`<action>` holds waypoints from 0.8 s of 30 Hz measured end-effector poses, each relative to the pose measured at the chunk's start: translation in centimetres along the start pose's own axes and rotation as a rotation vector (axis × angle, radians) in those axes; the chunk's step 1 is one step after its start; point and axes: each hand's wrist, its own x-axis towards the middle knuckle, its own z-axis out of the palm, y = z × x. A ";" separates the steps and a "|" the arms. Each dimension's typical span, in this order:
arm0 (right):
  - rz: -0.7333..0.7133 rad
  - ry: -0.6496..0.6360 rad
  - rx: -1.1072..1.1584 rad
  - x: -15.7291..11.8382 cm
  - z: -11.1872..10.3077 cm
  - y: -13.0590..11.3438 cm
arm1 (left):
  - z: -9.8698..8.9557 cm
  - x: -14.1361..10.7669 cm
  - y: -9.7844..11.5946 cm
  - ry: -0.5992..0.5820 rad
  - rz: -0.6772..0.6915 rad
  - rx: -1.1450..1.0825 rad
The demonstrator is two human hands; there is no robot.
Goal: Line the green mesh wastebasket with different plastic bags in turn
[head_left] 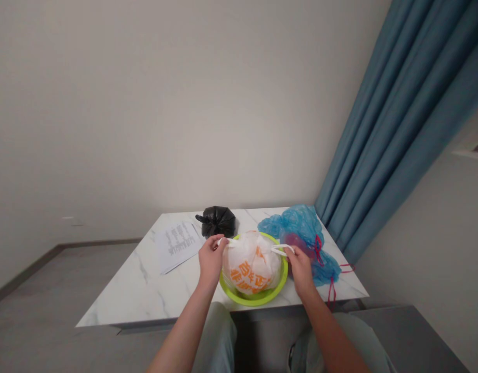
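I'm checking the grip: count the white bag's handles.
2: the left handle runs from the white bag to the left hand, the right handle to the right hand.

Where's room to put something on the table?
The biggest bare patch of the marble-look table is front left, bordered by the papers, front edge and lime-green basin. A smaller one lies at the back, between the black bag and blue plastic bags. Those crowd the right side; the white bag mostly fills the basin.

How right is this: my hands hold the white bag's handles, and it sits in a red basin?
The basin is yellow-green, not red, as the head view shows. Your left hand and right hand hold handles of the white bag, which sits inside.
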 end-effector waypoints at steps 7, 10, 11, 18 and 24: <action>-0.027 -0.210 0.177 -1.4 2.3 -1.8 | 2.6 -3.3 5.3 -0.443 0.123 0.105; -0.002 -0.273 0.195 -1.7 2.8 -1.7 | 4.3 -4.8 6.0 -0.537 0.189 0.151; 0.003 -0.279 0.190 -1.8 2.9 -1.6 | 4.8 -5.1 6.1 -0.537 0.225 0.180; -0.046 -0.316 0.107 -1.7 2.8 -0.7 | 6.0 -5.0 5.2 -0.474 0.337 0.314; -0.120 -0.060 0.095 -0.8 1.0 -1.0 | 4.5 -2.3 9.2 -0.340 0.424 0.608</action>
